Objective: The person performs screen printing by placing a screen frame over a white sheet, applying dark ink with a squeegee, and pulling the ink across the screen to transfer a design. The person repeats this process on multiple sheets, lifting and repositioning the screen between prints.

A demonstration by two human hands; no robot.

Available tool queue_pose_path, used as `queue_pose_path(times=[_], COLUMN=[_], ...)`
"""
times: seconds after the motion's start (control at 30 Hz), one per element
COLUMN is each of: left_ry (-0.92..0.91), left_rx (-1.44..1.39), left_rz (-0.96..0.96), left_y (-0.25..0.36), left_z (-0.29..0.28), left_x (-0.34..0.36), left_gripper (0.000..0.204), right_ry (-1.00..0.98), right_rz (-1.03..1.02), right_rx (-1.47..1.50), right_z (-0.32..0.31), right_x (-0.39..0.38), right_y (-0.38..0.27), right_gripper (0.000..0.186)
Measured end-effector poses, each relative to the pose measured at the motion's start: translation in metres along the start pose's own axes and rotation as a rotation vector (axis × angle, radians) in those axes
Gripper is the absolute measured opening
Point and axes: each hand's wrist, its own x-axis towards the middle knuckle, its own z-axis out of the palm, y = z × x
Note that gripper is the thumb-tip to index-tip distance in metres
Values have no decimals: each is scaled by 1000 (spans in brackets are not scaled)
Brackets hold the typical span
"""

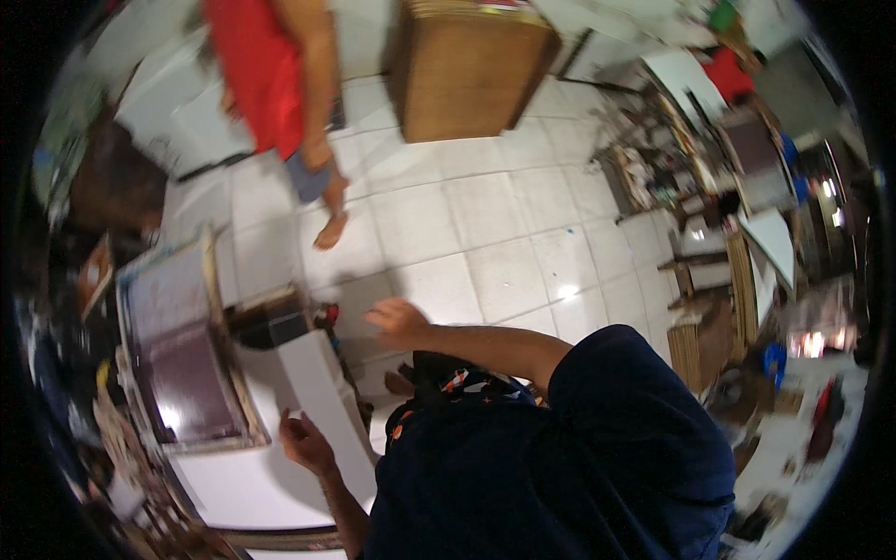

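Note:
My left hand is over the edge of a white tabletop, fingers slightly apart and nothing clearly held. Beside it, a wood-edged framed screen with a dark purple-brown panel lies on the table. My right hand reaches across in front of my body, above the floor. Its fingers are loosely bent and a little blurred; I see nothing in them. A dark open box or tray sits by the table's far end, closer to the screen than to my right hand.
A person in a red shirt stands barefoot at the far left. A brown wooden cabinet stands against the far wall. Cluttered benches and stacked boards line the right side. White tiles cover the floor.

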Motion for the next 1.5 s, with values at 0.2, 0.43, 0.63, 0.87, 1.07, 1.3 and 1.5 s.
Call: queue_pose_path(times=[0.2, 0.43, 0.63, 0.87, 1.07, 1.3, 1.5], left_ry=[-494, -801, -1047, -902, -719, -938, -809], left_rx=[-170, 8, 3, 234, 177, 164, 5], left_rz=[330, 305, 488, -36, -234, -229, -85], left_y=[105, 149, 187, 182, 126, 54, 63], left_z=[86, 217, 294, 246, 190, 224, 217], left_x=[35, 66, 11, -53, -81, -16, 76], left_gripper=[35, 48, 39, 59, 61, 65, 59], right_ry=[-279, -256, -565, -389, -466, -435, -223], right_rz=[1878, 1531, 1440, 1176, 1347, 1707, 1765], right_rx=[-72, -234, 450, 480, 526, 307, 301], right_z=[-144, -205, -209, -243, -256, -320, -366], right_x=[-285, -424, -355, -183, -95, -17, -4], right_y=[175, 173, 231, 401, 457, 480, 453], right_gripper=[64, 41, 40, 22, 55, 88, 79])
